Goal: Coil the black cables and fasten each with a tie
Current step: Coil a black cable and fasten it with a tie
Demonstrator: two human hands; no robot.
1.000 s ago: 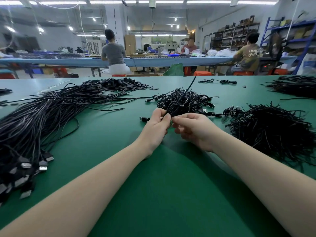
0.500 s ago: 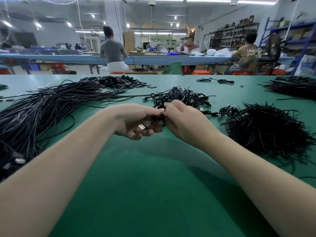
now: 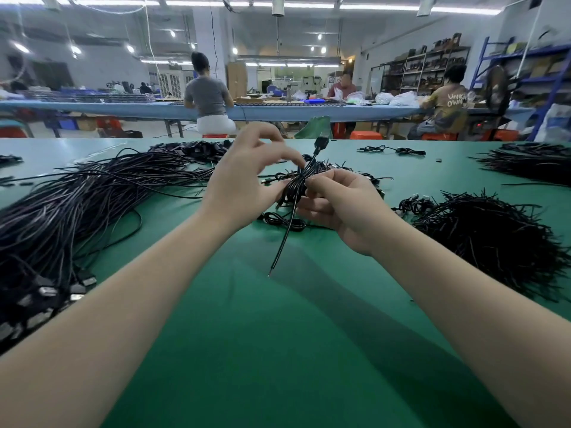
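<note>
**Black coil pinched between two hands above green matting**

Green, smooth table surface [image 3: 278, 350] broad and bare between the forearms, right up to the near edge. Hemmed in on the left by a long sheaf of loose black cables [image 3: 77, 205], glossy, with silver-tipped plugs at the near end. Crowded on the right by a bristly mound of thin black ties [image 3: 494, 236], ends sticking out every way. Beyond the hands, a tangle of finished coils [image 3: 355, 177].

Held just above the mat at mid-table: the coiled cable [image 3: 293, 189], a tight bundle of rounded loops, plug end poking upward, one straight tail hanging toward the mat. Left hand [image 3: 244, 186] pinching the bundle's top with thumb and forefinger, other fingers lifted. Right hand [image 3: 343, 205] curled round the bundle's right side, fingertips pressed against it.
</note>
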